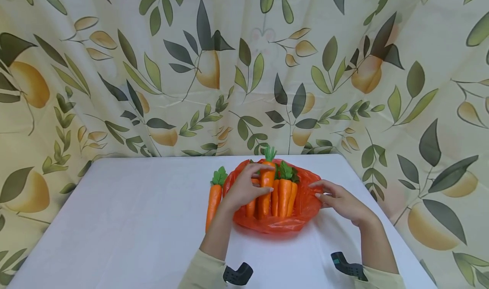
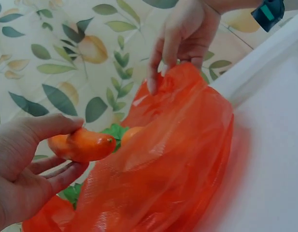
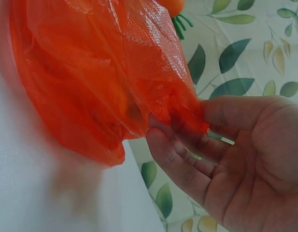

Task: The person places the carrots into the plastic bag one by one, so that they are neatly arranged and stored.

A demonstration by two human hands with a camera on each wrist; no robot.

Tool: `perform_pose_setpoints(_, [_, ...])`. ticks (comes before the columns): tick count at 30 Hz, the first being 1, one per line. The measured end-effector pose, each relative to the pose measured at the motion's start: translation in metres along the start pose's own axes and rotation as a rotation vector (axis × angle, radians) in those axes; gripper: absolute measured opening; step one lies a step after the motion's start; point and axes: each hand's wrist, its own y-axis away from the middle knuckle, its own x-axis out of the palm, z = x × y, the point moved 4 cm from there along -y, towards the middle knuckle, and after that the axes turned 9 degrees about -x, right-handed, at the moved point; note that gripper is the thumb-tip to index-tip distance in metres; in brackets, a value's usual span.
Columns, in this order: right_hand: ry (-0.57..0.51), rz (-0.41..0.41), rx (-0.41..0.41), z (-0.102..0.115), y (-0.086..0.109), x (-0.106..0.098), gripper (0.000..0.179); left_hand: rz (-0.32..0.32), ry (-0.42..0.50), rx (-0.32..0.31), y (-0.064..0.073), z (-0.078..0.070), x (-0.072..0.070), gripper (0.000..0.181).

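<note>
My left hand (image 1: 244, 187) holds an orange carrot (image 1: 268, 178) with a green top between thumb and fingers. This carrot is upright over the mouth of a red plastic bag (image 1: 263, 226); in the left wrist view its blunt orange end points toward the bag. Several more carrots (image 1: 284, 195) with leafy tops stand side by side in the bag. At the bag's right edge, my right hand (image 1: 344, 202) pinches the thin plastic between thumb and fingers. The right wrist view shows the fingertips (image 3: 161, 145) behind and around the bag's edge (image 3: 190, 113).
Left of the bag, another carrot (image 1: 214, 202) with a green leafy top lies on the white table (image 1: 133, 221), partly behind my left forearm. A curtain (image 1: 244, 68) printed with leaves and fruit hangs behind the table. Dark devices (image 1: 238, 274) sit on both wrists.
</note>
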Motion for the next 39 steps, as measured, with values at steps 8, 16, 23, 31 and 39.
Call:
perform_pose_setpoints(8, [0.006,-0.004,0.001,0.0,-0.001,0.001,0.035,-0.021,-0.034,-0.032,-0.003,0.012,0.008,0.05])
perform_pose_setpoints(16, [0.002,0.0,0.002,0.002,0.0,0.003,0.035,-0.026,-0.034,-0.021,-0.003,0.023,0.015,0.049])
perform_pose_setpoints(23, [0.003,0.004,-0.007,0.005,-0.002,0.003,0.036,-0.018,-0.059,-0.038,-0.001,0.033,0.019,0.049])
perform_pose_setpoints(31, [0.018,0.0,0.003,0.005,-0.003,0.001,0.035,-0.002,-0.111,-0.029,0.003,0.033,0.023,0.048])
perform_pose_setpoints(39, [0.006,0.001,0.002,0.003,-0.002,0.001,0.035,0.004,-0.13,-0.035,0.005,0.037,0.027,0.049])
